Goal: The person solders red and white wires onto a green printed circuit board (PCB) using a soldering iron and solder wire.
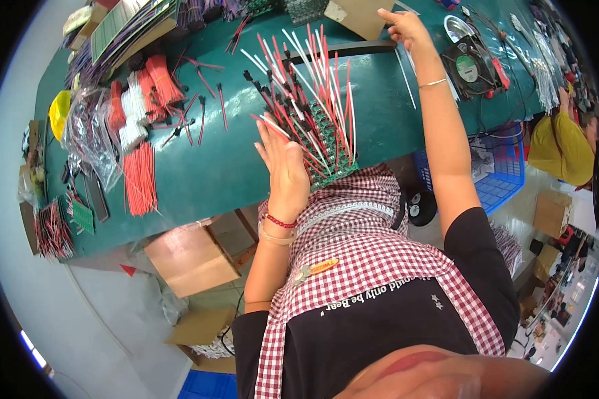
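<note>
A green circuit board panel (336, 171) sits at the table's near edge against my apron, with many red and white wires (323, 86) standing up from it. My left hand (285, 158) is at the left side of these wires, fingers stretched out; a red-and-white wire crosses its fingers. Whether the thumb presses on a wire is hidden. Farther right, my right hand (407, 30) reaches over the table beside a tan cardboard piece (361, 16). Its index finger points out and I see nothing in it. Loose white wires (406, 78) lie below that wrist.
Bundles of red wires (140, 178) and white wires (133, 120) lie left, beside a clear plastic bag (90, 130). A black fan (471, 66) stands right. Behind the wired panel runs a dark strip (353, 48). A blue crate (502, 176) is under the table; another person (560, 149) sits far right.
</note>
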`<state>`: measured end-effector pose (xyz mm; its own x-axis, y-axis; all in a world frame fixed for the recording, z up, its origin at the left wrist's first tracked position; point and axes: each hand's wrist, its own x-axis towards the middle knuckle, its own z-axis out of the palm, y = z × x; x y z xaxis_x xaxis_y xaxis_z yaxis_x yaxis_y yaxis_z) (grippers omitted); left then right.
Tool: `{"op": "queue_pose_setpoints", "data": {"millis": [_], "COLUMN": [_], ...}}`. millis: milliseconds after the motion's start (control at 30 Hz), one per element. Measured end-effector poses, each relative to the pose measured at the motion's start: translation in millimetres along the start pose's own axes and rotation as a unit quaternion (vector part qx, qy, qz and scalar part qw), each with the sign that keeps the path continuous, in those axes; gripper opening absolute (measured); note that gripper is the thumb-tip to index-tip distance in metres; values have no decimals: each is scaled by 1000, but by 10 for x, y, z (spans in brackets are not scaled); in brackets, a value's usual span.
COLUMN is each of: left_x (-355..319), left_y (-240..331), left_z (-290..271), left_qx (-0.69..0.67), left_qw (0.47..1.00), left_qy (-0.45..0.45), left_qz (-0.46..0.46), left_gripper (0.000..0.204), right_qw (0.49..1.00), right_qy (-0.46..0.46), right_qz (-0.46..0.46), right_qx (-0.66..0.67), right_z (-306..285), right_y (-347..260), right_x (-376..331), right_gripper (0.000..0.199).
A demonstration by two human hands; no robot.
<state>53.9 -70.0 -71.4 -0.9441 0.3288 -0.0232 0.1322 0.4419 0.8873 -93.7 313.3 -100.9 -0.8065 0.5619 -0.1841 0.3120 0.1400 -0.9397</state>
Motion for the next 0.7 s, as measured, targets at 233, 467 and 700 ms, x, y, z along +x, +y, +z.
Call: {"op": "queue_pose_setpoints", "data": {"millis": [233, 467, 700], "left_x": [129, 118, 308], "left_y": [49, 139, 208], "left_z": [-283, -685, -877], "left_qx": [79, 303, 314], "left_qw": [991, 935, 916], "left_qy": [-100, -127, -150], "left_qz": [42, 134, 198], "left_gripper": [67, 74, 28], "right_qw": [932, 963, 954], "right_qy": [-220, -119, -247], "right_qz": [-69, -189, -39], "right_qx": [281, 153, 165], "right_z": [-426, -784, -592], "right_y": [180, -198, 111], "right_x": [339, -930, -2206], "right_gripper": [10, 36, 18]}}
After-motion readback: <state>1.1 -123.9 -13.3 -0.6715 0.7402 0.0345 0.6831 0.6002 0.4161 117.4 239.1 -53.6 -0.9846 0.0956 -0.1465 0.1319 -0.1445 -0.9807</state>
